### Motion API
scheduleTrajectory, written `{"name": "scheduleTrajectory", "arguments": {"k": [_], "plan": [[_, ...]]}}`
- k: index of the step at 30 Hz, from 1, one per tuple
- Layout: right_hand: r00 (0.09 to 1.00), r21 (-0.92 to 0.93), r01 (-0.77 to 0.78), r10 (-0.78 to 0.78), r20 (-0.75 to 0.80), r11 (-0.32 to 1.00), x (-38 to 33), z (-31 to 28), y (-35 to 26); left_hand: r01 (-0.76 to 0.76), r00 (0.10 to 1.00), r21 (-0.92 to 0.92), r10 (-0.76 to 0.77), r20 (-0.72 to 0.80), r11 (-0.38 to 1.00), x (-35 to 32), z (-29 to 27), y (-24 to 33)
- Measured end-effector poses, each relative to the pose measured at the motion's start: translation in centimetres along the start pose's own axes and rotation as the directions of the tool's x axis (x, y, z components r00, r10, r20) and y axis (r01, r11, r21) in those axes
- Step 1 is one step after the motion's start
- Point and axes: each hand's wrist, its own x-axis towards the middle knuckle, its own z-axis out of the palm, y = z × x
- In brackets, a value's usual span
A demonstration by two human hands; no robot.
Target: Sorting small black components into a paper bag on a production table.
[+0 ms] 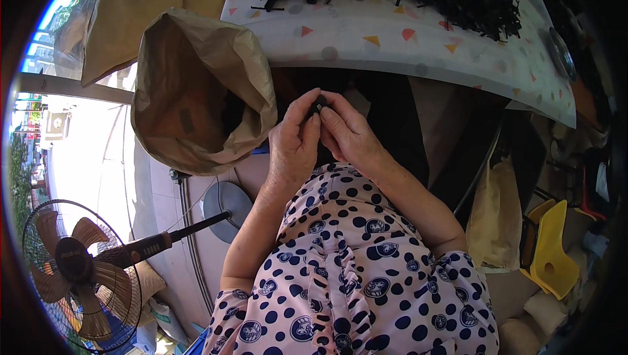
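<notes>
We judge the likeliest mishap to be a drop: the small black piece (318, 104) is so slight that only the very tips have it, and if one side slid or the two pulled unevenly, it could spring loose. It would probably fall into the dark area (392, 116) below, where we could hardly pick out black against black. It is held just short of the patterned surface (353, 48) with its heap of black strips (481, 2), and to the right of the open paper bag (258, 61), so we doubt either would catch it. The left grip (292, 142) and the right grip (353, 136) are both closed on it in a thumb-and-finger pinch. It lies between them, right where the tips meet, and is partly covered, so we cannot tell its full shape.
</notes>
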Motion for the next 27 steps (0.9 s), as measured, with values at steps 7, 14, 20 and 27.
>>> {"name": "scheduleTrajectory", "arguments": {"k": [7,14,20,27], "plan": [[1.000,0.042,-0.012,0.012,0.004,0.999,0.1,-0.7,0.0,-0.094,0.995,0.100,0.098,-0.028,0.990,0.4,0.5,0.9],[0.996,-0.092,0.043,-0.036,0.078,0.995,1.9,-1.9,1.1,-0.044,0.999,0.164,0.045,-0.005,0.986,0.5,0.2,0.0],[0.945,-0.834,0.260,-0.306,0.116,0.486,3.5,-8.5,-4.0,-0.035,0.981,0.263,0.083,-0.175,0.964,1.8,-4.6,-1.9],[0.565,-0.918,-0.376,-0.756,-0.332,0.123,5.4,-25.1,-10.2,0.282,0.910,0.411,-0.105,-0.402,0.867,1.9,-16.7,-10.4]]}}
